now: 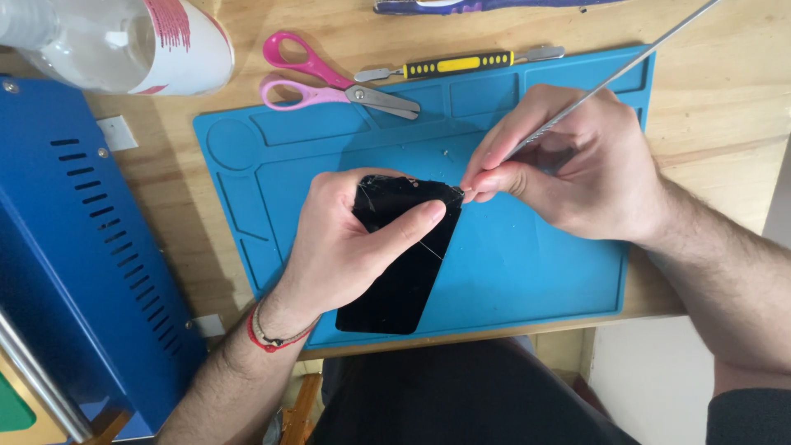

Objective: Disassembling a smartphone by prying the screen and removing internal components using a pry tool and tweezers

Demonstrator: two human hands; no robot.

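Note:
My left hand point(342, 247) grips a black phone point(404, 272) with a cracked screen, thumb laid across the glass, holding it tilted over the blue work mat point(527, 264). My right hand point(568, 165) pinches a long thin metal pry tool point(634, 62); its tip meets the phone's upper right corner. The tool's handle runs up and to the right, out of the frame.
Pink-handled scissors point(329, 82) and a yellow-and-black double-ended tool point(461, 64) lie at the mat's far edge. A clear plastic bottle point(124, 41) lies at the top left. A blue metal box point(74, 264) stands to the left. The wooden table point(725, 99) ends near my lap.

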